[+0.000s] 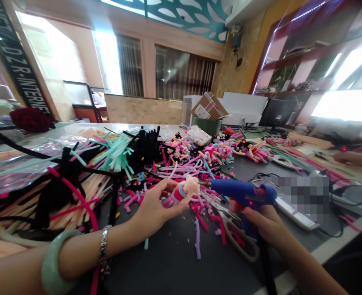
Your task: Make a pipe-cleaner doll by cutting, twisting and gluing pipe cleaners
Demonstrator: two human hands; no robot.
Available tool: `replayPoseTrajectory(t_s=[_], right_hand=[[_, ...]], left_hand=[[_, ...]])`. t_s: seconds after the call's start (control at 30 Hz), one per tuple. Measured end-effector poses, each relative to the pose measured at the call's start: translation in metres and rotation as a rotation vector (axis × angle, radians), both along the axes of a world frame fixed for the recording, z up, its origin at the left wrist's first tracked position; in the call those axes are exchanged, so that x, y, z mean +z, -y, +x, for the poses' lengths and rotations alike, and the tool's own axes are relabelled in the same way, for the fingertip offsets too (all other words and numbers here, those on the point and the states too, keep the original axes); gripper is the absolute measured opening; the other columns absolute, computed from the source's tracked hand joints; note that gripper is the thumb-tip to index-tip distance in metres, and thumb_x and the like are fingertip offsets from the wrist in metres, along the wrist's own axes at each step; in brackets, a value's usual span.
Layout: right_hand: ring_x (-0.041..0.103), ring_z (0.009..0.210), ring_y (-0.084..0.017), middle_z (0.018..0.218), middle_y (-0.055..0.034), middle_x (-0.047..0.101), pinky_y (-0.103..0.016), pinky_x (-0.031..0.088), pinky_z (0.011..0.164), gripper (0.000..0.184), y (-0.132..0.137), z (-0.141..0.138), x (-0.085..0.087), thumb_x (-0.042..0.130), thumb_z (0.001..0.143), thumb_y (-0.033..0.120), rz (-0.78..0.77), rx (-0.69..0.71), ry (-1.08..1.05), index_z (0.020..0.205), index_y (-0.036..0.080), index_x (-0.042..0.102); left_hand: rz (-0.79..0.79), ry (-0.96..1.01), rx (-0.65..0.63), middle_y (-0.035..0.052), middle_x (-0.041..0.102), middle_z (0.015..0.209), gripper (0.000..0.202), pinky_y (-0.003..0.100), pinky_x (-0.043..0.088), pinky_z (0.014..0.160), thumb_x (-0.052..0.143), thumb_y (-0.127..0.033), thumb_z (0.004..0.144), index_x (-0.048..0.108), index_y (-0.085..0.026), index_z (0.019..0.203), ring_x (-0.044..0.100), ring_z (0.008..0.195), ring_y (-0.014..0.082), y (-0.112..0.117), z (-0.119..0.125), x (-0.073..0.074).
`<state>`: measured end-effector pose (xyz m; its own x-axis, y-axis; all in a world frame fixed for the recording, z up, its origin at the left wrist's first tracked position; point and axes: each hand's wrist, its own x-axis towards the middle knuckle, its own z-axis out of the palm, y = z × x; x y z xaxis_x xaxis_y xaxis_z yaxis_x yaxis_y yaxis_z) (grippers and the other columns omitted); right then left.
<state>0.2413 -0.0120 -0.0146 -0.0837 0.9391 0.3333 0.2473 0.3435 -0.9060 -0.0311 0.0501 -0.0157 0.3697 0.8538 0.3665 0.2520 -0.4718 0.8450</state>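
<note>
My left hand (154,209) pinches a small pipe-cleaner doll (181,194) with a pink body and a pale head. My right hand (267,223) grips a blue hot glue gun (244,194) by its handle, and its metal nozzle points left, close to the doll's head. Below the gun lie scissors (233,229) with brownish handles, partly hidden by my right hand. Cut pipe cleaners (168,164) in pink, purple and white are scattered across the grey table (174,262). A jade bangle (53,262) and a silver bracelet (103,250) circle my left wrist.
Bundles of black (144,149) and mint pipe cleaners (114,153) sit on plastic bags at the left. A white power strip (294,213) lies right of the gun. A co-worker's arm (357,159) reaches in at the far right, with a monitor (277,112) and cardboard box (210,107) behind.
</note>
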Motion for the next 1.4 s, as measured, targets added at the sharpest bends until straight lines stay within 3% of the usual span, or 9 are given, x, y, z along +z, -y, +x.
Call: replayPoseTrajectory(t_s=[0.7, 1.4], right_hand=[[0.052, 0.057, -0.016, 0.066, -0.0032, 0.06, -0.027, 0.045, 0.053, 0.028, -0.0001, -0.004, 0.0042, 0.064, 0.074, 0.046, 0.0, -0.064, 0.035, 0.075, 0.018, 0.067], [0.055, 0.063, -0.018, 0.069, -0.0041, 0.062, -0.027, 0.046, 0.06, 0.034, 0.0002, -0.0025, 0.0044, 0.065, 0.07, 0.053, -0.059, -0.037, -0.018, 0.066, 0.019, 0.063]], left_hand=[[-0.017, 0.03, -0.05, 0.0056, 0.065, 0.098, 0.037, 0.034, 0.047, 0.084, 0.074, -0.033, 0.069, 0.057, -0.019, 0.099, 0.06, 0.092, 0.0215, -0.0002, 0.0002, -0.0006], [-0.023, 0.014, -0.089, 0.005, 0.065, 0.101, 0.04, 0.033, 0.047, 0.083, 0.074, -0.033, 0.069, 0.057, -0.02, 0.102, 0.059, 0.091, 0.0208, 0.0021, -0.0001, 0.0007]])
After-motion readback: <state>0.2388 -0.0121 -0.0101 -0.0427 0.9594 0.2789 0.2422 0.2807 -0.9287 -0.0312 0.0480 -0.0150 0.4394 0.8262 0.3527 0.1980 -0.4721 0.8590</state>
